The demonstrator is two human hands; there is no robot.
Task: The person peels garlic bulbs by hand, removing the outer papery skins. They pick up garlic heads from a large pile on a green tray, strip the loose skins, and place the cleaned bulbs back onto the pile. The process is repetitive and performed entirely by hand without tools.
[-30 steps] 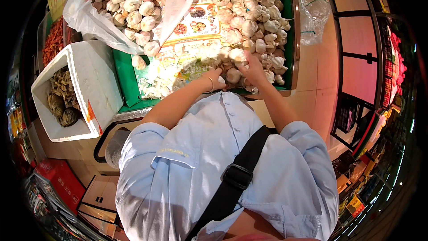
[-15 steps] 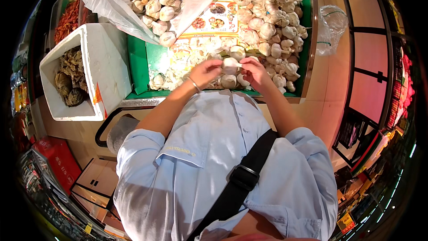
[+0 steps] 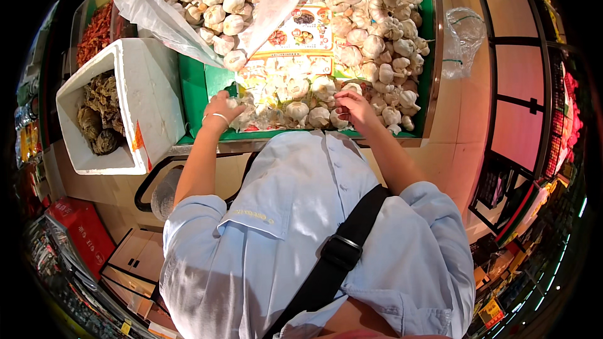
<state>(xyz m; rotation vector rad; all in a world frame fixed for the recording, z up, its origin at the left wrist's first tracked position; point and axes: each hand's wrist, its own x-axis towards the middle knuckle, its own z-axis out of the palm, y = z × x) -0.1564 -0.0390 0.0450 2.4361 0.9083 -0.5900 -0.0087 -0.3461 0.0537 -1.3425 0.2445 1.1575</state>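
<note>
Garlic bulbs [image 3: 296, 110] lie in the frame's upper centre, between the left hand [image 3: 223, 111], near papery skins [image 3: 249, 117], and the right hand [image 3: 357, 110], its curled fingers just beside the bulbs; whether either grips anything, I can't tell.

Ahead of you stands a green-lined bench [image 3: 196, 97], with strong light pooling on its middle. To your right, the pale tiled floor [image 3: 461, 157] takes a pinkish glow beside a black-framed cabinet [image 3: 515, 72] with light panels. Behind you on the left is a low wood-fronted cabinet [image 3: 135, 252]; on the lower right, a line of bright strip lights [image 3: 581, 211] curves through darkness.
</note>
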